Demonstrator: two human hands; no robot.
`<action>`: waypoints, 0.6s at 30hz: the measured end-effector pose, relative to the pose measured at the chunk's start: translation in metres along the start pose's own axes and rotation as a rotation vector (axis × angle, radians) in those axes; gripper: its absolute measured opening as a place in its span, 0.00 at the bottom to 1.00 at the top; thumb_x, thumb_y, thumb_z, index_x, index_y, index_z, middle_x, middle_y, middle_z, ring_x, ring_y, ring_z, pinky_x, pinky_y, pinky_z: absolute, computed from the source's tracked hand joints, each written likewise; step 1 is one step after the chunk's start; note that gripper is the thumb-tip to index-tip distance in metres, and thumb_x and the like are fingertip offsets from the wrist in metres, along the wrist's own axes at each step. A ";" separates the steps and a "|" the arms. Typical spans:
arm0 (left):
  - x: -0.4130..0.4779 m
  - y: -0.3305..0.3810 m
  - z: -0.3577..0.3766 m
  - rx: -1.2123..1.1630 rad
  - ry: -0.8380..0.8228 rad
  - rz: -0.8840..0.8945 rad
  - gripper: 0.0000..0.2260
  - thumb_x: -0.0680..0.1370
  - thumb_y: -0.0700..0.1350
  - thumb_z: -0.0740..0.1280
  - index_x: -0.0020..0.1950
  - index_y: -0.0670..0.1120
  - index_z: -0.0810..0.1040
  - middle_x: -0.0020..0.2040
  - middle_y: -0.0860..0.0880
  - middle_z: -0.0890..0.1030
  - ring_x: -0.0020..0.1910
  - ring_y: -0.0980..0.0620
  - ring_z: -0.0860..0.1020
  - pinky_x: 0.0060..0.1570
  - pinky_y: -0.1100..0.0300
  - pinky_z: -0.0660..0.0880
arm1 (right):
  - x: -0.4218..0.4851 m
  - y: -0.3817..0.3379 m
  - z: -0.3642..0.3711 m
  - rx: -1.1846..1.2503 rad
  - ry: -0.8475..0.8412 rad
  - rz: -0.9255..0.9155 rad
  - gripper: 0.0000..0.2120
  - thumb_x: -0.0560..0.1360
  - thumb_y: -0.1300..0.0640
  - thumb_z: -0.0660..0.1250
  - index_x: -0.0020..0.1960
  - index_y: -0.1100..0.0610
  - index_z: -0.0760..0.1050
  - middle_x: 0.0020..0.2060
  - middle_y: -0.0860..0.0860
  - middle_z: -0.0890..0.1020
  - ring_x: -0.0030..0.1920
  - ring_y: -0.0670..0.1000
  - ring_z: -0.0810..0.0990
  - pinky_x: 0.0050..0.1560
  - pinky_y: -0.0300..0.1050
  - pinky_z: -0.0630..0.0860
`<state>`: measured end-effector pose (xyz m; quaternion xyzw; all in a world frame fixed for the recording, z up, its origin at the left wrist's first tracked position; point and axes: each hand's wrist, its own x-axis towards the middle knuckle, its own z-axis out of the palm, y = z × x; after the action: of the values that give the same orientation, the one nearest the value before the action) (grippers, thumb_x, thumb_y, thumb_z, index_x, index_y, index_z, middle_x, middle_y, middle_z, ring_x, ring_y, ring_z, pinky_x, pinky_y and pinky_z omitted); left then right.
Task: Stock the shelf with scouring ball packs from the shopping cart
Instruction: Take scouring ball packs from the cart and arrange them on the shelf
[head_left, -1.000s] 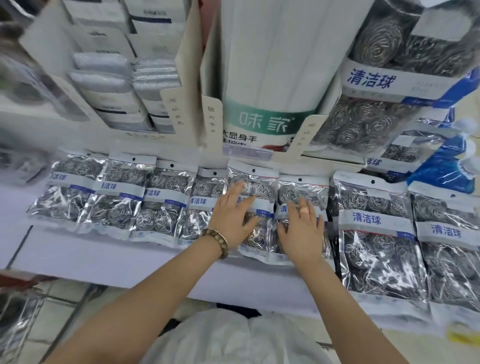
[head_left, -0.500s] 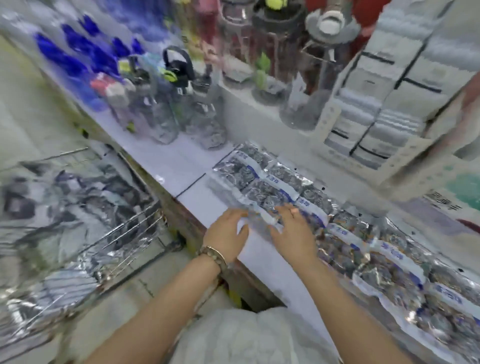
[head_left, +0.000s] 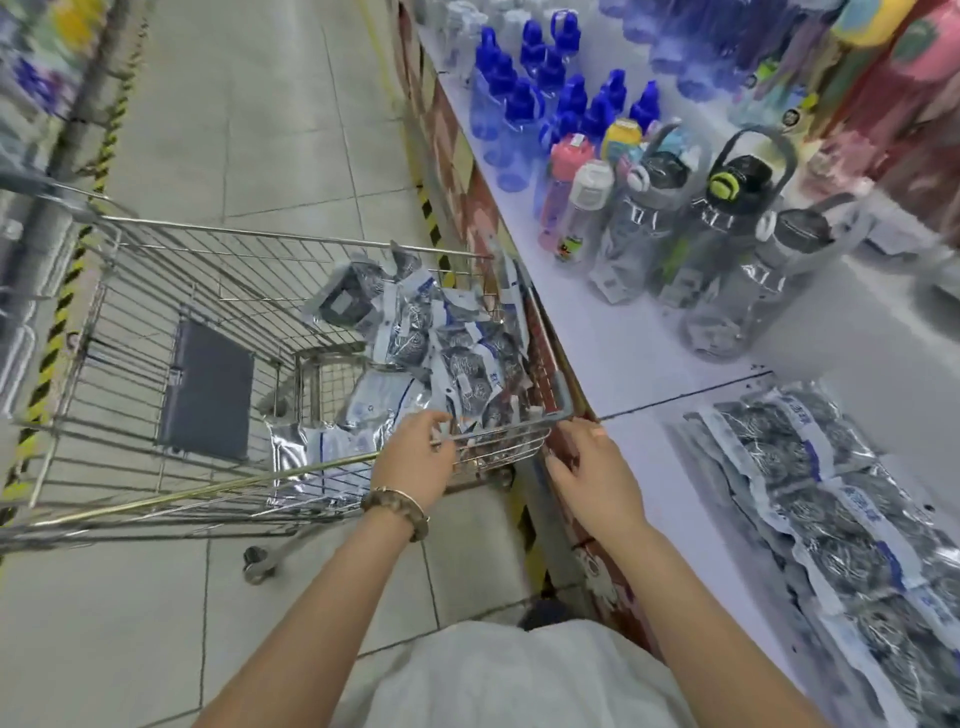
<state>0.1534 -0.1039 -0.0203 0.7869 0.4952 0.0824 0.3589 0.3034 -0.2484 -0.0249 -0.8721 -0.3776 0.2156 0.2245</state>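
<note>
hovering left hand (head_left: 415, 460) over carted packs (head_left: 462, 364)

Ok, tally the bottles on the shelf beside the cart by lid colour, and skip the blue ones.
Dark-lidded bottles: 3
Pink-lidded bottle: 1
White-lidded bottle: 1
Yellow-lidded bottle: 1
Total: 6

Silvery scouring ball packs (head_left: 415, 338) heaped in cart (head_left: 156, 291), row on shelf (head_left: 649, 364)

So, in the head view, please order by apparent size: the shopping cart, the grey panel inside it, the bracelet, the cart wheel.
1. shopping cart
2. grey panel
3. bracelet and cart wheel: they look alike, and the bracelet is nearer the camera, so no ranking.
</note>
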 end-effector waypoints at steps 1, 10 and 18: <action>0.008 -0.006 -0.004 -0.014 0.016 -0.032 0.12 0.78 0.47 0.61 0.60 0.51 0.74 0.61 0.51 0.75 0.54 0.51 0.76 0.51 0.55 0.74 | 0.008 -0.003 0.004 -0.001 -0.020 0.001 0.23 0.77 0.51 0.62 0.71 0.51 0.66 0.69 0.50 0.69 0.66 0.51 0.69 0.61 0.46 0.70; 0.086 -0.035 0.006 -0.016 -0.052 -0.174 0.14 0.77 0.47 0.61 0.63 0.51 0.73 0.60 0.50 0.74 0.54 0.50 0.76 0.50 0.56 0.73 | 0.108 -0.016 0.023 -0.025 -0.199 0.032 0.20 0.78 0.54 0.62 0.69 0.53 0.68 0.67 0.51 0.71 0.61 0.51 0.73 0.56 0.44 0.71; 0.173 -0.034 0.033 -0.007 -0.250 -0.364 0.18 0.76 0.50 0.64 0.65 0.48 0.71 0.60 0.48 0.77 0.53 0.48 0.77 0.53 0.53 0.75 | 0.213 -0.031 0.031 -0.139 -0.367 -0.018 0.23 0.78 0.50 0.61 0.71 0.53 0.65 0.67 0.51 0.70 0.63 0.51 0.74 0.59 0.49 0.73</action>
<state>0.2308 0.0340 -0.1059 0.6873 0.5806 -0.0803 0.4290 0.4015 -0.0619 -0.0767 -0.8280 -0.4342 0.3424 0.0930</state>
